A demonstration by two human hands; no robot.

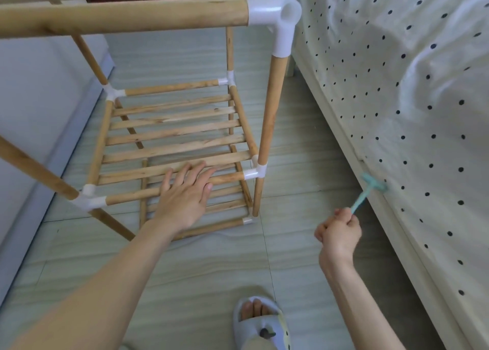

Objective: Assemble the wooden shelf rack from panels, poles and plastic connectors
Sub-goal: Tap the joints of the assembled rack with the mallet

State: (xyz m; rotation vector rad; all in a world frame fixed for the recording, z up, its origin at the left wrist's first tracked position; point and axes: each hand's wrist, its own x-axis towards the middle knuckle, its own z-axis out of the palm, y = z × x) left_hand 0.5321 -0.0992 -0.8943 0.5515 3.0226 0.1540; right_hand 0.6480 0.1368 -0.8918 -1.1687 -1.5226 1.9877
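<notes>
Left of the hammer [370,191] being gripped by the right hand [340,230], the rail [180,188] is being pressed by the flat, spread left hand [185,193].

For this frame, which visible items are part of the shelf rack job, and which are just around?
Part of the job:
- wooden rack frame with slatted panels
- white plastic corner connector
- small teal hammer, gripped by the right hand
- left hand, fingers flat on the middle shelf's front pole

Just around:
- dotted bedsheet
- slipper on the person's foot
- tiled floor
</notes>
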